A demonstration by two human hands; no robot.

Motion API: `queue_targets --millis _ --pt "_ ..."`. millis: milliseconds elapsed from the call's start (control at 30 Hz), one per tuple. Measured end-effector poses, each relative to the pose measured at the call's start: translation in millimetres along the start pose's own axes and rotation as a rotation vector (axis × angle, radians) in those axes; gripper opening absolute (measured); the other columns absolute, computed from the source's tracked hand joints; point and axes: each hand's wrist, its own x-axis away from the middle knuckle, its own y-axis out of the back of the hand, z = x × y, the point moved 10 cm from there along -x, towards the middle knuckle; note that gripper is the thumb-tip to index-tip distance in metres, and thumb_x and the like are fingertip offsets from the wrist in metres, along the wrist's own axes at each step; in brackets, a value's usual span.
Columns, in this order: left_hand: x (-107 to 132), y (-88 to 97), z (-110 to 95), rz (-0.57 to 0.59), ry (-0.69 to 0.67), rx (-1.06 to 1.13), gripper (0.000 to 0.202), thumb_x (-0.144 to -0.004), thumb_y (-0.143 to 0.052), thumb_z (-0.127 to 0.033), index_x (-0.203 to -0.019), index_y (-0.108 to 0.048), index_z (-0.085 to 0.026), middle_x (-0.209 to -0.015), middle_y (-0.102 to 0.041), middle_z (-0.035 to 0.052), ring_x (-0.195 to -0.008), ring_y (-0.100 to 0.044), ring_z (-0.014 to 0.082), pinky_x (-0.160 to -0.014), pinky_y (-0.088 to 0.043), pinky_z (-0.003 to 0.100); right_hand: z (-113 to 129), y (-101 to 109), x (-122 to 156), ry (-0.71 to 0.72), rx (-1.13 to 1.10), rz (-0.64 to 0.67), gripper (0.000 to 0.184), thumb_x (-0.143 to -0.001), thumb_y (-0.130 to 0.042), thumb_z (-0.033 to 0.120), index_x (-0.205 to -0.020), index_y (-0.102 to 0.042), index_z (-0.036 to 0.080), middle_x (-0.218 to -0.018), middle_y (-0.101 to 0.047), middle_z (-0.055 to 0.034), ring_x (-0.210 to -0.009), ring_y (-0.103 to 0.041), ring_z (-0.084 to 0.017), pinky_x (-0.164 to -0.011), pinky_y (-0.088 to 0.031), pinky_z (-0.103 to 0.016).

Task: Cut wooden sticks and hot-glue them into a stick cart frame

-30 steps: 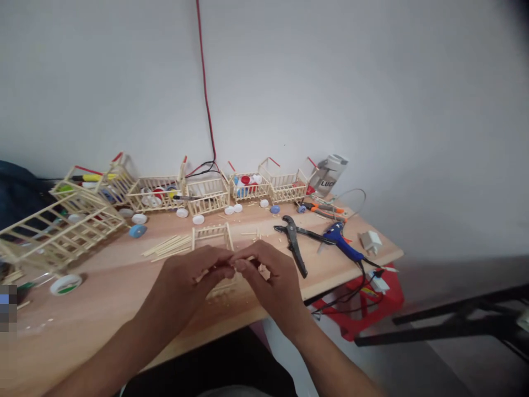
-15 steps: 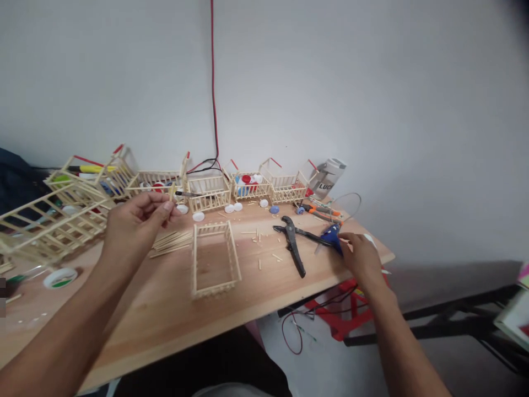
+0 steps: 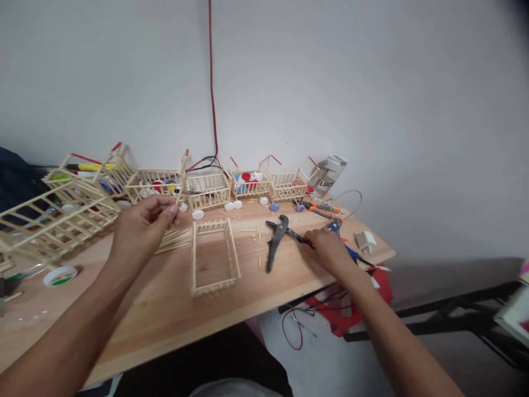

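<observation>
My left hand [image 3: 142,225] is raised over the table's left half, fingers pinched on a short thin wooden stick [image 3: 178,199]. My right hand [image 3: 326,248] lies on the table at the right, fingers closed on one handle of the black pliers [image 3: 276,238], whose jaws point left and whose other handle swings toward me. Between the hands stands a small open frame of wooden sticks [image 3: 214,256]. A pile of loose sticks [image 3: 173,240] lies just under my left hand. The blue glue gun [image 3: 345,245] sits behind my right hand.
Several stick-built carts [image 3: 206,190] holding bottle caps line the wall; a larger one [image 3: 49,220] is at the left. A tape roll [image 3: 60,275], loose caps, orange-handled cutters [image 3: 324,209], a white plug [image 3: 366,240] and a red stool [image 3: 351,309] under the table's right edge.
My hands parted from the middle of the table. The left rose with a stick. The right reached to the glue gun, then came back left onto the pliers, which have turned.
</observation>
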Motion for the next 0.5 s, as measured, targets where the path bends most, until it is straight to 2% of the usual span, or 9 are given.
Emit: queue_targets --millis 100,167,267,367,433,500 --pt "0 1.0 -3 -0.017 0.026 0.02 0.022 -0.072 -0.063 -0.035 -0.083 -0.063 -0.016 -0.065 -0.064 -0.0012 -0.056 -0.055 0.0115 -0.057 -0.047 0.023 13 1 12 -0.027 -0.047 -0.014 0.026 -0.092 -0.053 0.035 -0.088 -0.071 0.016 -0.087 -0.073 -0.0108 -0.084 -0.064 -0.022 -0.075 -0.042 -0.03" --pt "1 0.9 -4 -0.011 0.05 0.014 0.021 -0.073 -0.063 -0.031 -0.087 -0.064 -0.016 -0.066 -0.065 -0.0013 -0.057 -0.056 0.0114 -0.059 -0.048 0.023 2 3 16 -0.076 -0.078 -0.051 0.029 -0.096 -0.047 0.036 -0.099 -0.07 0.018 -0.098 -0.073 -0.0093 -0.092 -0.065 -0.021 -0.081 -0.043 -0.028" --pt "2 1.5 -4 -0.004 0.078 0.019 0.019 -0.075 -0.063 -0.025 -0.091 -0.064 -0.015 -0.069 -0.066 -0.0016 -0.06 -0.057 0.0113 -0.063 -0.049 0.024 -47 4 22 -0.258 -0.052 -0.101 0.031 -0.098 -0.041 0.028 -0.113 -0.066 0.015 -0.11 -0.07 -0.0148 -0.104 -0.062 -0.025 -0.089 -0.043 -0.034" --pt "2 2.0 -5 -0.005 0.071 0.043 0.017 -0.076 -0.064 -0.024 -0.091 -0.064 -0.015 -0.069 -0.065 -0.0016 -0.061 -0.057 0.0113 -0.063 -0.049 0.023 -98 -3 32 -0.448 0.017 -0.088 0.034 -0.091 -0.053 0.026 -0.117 -0.062 0.006 -0.108 -0.066 -0.0262 -0.104 -0.061 -0.036 -0.086 -0.044 -0.044" --pt "2 2.2 -3 -0.006 0.078 0.045 0.016 -0.077 -0.063 -0.023 -0.091 -0.064 -0.015 -0.069 -0.066 -0.0013 -0.062 -0.058 0.0114 -0.063 -0.048 0.023 -115 -12 36 -0.502 0.036 -0.063 0.035 -0.088 -0.058 0.027 -0.118 -0.061 0.008 -0.11 -0.065 -0.0273 -0.105 -0.061 -0.038 -0.083 -0.044 -0.045" --pt "2 2.0 1 -0.001 0.088 0.034 0.015 -0.078 -0.062 -0.022 -0.091 -0.064 -0.015 -0.07 -0.066 -0.0014 -0.062 -0.058 0.0113 -0.063 -0.048 0.023 -120 -22 38 -0.526 0.034 -0.043 0.034 -0.089 -0.058 0.029 -0.117 -0.061 0.011 -0.112 -0.064 -0.0257 -0.106 -0.061 -0.037 -0.083 -0.044 -0.045"
